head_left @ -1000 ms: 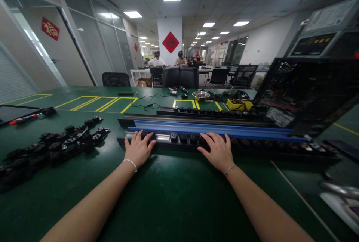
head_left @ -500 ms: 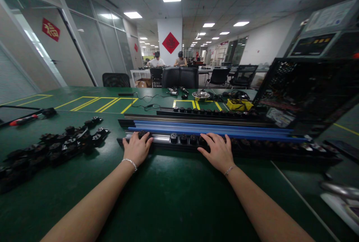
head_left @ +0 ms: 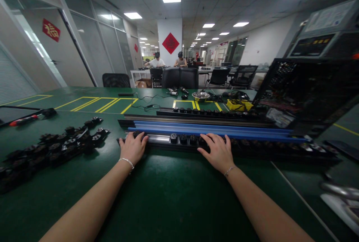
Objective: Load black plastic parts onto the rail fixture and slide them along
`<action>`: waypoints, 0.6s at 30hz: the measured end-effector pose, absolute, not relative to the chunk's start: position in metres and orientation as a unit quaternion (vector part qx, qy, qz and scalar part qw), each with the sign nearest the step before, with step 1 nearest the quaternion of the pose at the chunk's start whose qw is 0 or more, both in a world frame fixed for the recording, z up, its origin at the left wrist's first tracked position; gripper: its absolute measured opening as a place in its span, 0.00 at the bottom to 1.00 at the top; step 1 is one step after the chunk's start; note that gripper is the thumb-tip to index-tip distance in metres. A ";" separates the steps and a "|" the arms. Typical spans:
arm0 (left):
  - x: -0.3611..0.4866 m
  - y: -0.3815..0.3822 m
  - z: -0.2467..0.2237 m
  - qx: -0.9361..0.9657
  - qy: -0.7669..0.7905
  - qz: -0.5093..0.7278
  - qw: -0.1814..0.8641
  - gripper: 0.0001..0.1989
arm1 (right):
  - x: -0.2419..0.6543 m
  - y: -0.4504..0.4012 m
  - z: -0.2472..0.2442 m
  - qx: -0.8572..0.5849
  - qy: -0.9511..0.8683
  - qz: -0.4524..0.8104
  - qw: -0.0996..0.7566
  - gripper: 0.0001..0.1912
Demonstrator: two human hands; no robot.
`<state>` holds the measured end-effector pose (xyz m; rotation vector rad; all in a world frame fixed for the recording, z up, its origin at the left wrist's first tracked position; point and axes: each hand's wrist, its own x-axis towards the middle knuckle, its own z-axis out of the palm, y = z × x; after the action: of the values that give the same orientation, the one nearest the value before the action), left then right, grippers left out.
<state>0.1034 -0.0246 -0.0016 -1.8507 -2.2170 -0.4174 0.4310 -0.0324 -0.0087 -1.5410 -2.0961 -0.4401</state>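
Note:
In front of me lies a long black rail with a silver inner face (head_left: 158, 139), running left to right. A row of round black socket-like modules (head_left: 183, 139) sits in it, from the middle toward the right. At the rail's left end my left hand (head_left: 132, 147) is closed around a black module (head_left: 137, 134), mostly hidden under the fingers. My right hand (head_left: 218, 153) curves over the rail among the seated modules, thumb on the near side and fingers on top. A bare silver stretch separates the left hand's module from the row.
Directly behind the rail runs a blue strip (head_left: 213, 129), with more dark rails beyond. Loose black modules (head_left: 56, 146) are heaped at left. A metal bowl (head_left: 201, 95), yellow box (head_left: 239, 105) and cables lie farther back. An open computer case (head_left: 311, 92) stands right.
My left hand has slid a little to the left along the rail, with the black module under its fingers. The right hand has stayed in place.

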 end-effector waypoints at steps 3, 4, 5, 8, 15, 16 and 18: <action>0.102 -0.024 -0.002 -0.627 -0.756 -0.151 0.110 0.26 | 0.431 -0.032 -0.009 -0.564 -0.770 -0.164 0.249 0.23; 0.101 -0.023 -0.002 -0.625 -0.758 -0.152 0.108 0.26 | 0.431 -0.032 -0.010 -0.564 -0.770 -0.164 0.249 0.23; 0.101 -0.023 -0.002 -0.622 -0.761 -0.152 0.106 0.26 | 0.431 -0.032 -0.010 -0.563 -0.770 -0.165 0.250 0.23; 0.100 -0.021 -0.003 -0.612 -0.769 -0.155 0.100 0.27 | 0.431 -0.032 -0.010 -0.563 -0.770 -0.165 0.250 0.24; 0.096 -0.020 -0.003 -0.601 -0.777 -0.163 0.087 0.27 | 0.432 -0.032 -0.009 -0.562 -0.772 -0.164 0.249 0.24; 0.095 -0.020 -0.003 -0.602 -0.777 -0.164 0.088 0.26 | 0.432 -0.032 -0.009 -0.562 -0.771 -0.166 0.248 0.24; 0.094 -0.020 -0.003 -0.603 -0.775 -0.164 0.092 0.26 | 0.431 -0.032 -0.010 -0.565 -0.769 -0.169 0.246 0.23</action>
<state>0.0937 -0.0202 -0.0025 -1.7900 -2.3031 -0.4882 0.4314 -0.0316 -0.0096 -1.5413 -2.0998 -0.4625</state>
